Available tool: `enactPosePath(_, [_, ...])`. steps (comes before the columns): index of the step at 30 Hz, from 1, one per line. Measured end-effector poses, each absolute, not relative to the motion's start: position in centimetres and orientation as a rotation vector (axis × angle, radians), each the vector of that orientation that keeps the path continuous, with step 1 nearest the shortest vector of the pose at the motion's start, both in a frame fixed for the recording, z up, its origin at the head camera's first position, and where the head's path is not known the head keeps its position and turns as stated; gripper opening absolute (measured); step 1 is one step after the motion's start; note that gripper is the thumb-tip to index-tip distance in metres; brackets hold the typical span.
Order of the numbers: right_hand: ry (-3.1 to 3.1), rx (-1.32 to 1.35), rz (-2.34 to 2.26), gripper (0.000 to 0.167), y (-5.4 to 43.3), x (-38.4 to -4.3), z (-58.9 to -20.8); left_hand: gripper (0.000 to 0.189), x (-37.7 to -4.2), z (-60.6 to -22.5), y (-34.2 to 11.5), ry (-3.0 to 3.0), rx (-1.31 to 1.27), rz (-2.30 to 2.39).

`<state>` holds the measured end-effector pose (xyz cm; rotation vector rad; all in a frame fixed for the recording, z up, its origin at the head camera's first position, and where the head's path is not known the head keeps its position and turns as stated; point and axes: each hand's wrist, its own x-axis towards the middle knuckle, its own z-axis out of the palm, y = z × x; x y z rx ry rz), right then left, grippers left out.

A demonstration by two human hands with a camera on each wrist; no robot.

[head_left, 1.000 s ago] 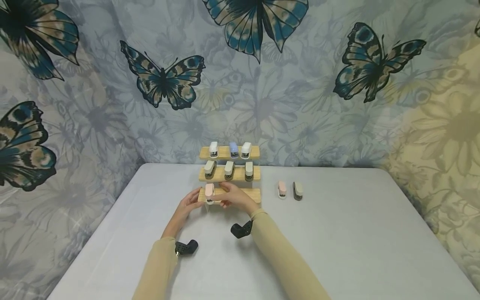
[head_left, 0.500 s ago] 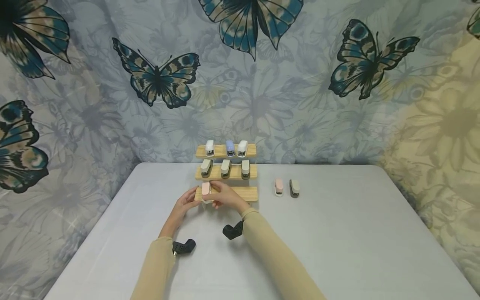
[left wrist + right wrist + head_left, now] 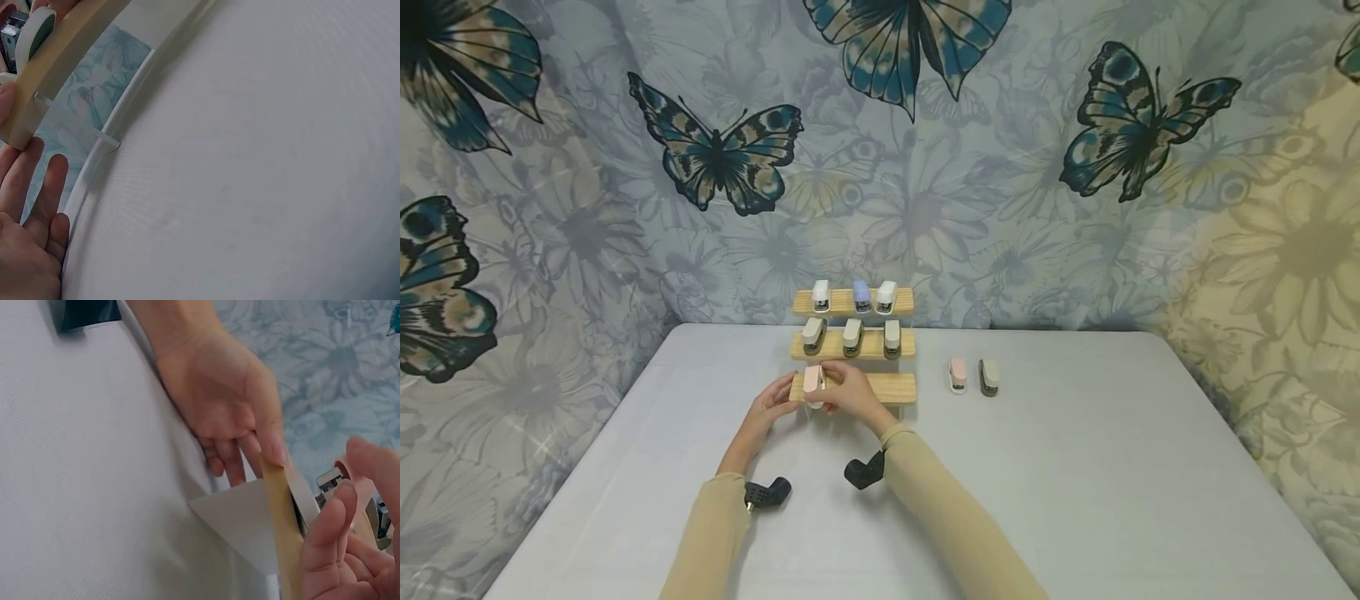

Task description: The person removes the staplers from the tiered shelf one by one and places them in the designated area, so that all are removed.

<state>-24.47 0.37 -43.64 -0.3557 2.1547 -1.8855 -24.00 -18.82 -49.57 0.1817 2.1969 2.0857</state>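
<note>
A pink stapler with a white base stands at the left end of the bottom wooden shelf of a three-tier rack. My right hand pinches it from the right between thumb and fingers. In the right wrist view the pink stapler shows its metal front, partly covered by the right-hand fingers. My left hand holds the left end of that shelf. In the left wrist view its thumb lies on top of the board and fingertips touch its end from below.
The middle shelf bears three pale staplers with dark bases. On the top shelf stand two white staplers and a blue stapler. Another pink stapler and a grey stapler lie on the white table, right of the rack.
My right hand has moved slightly left, closer around the pink stapler. The stapler keeps its place on the shelf, and my left hand stays at the shelf end. The head view has shifted a little.
</note>
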Motion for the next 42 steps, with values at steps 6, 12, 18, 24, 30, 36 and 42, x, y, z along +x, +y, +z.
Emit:
enactPosePath(6, [2.236, -0.349, -1.864, 0.067, 0.3, -24.4, -43.6, 0.059, -23.9, -49.6, -18.9, 2.211, 0.191, 2.076])
enactPosePath(12, [2.416, -0.418, -1.706, 0.068, 0.4, -23.8, -43.2, 0.061, -23.8, -49.6, -18.9, 2.218, 0.193, 2.071])
enactPosePath(18, [2.382, -0.417, -1.757, 0.066, 0.5, -23.4, -43.2, 0.062, -23.8, -49.5, -19.0, 2.225, 0.191, 2.076])
enactPosePath(24, [2.261, -0.393, -1.842, 0.066, 1.4, -23.5, -43.6, 0.062, -23.8, -49.5, -19.0, 2.245, 0.177, 2.072])
enactPosePath(30, [2.242, -0.39, -1.833, 0.065, 3.0, -23.3, -44.0, 0.061, -24.0, -49.7, -18.8, 2.227, 0.172, 2.086])
enactPosePath(36, [2.228, -0.436, -1.871, 0.063, 3.8, -22.9, -44.0, 0.061, -24.2, -49.5, -18.8, 2.196, 0.142, 2.093])
enactPosePath(42, [2.061, -0.462, -1.99, 0.06, 5.3, -22.1, -43.2, 0.061, -23.3, -48.0, -18.6, 2.201, 0.169, 2.059])
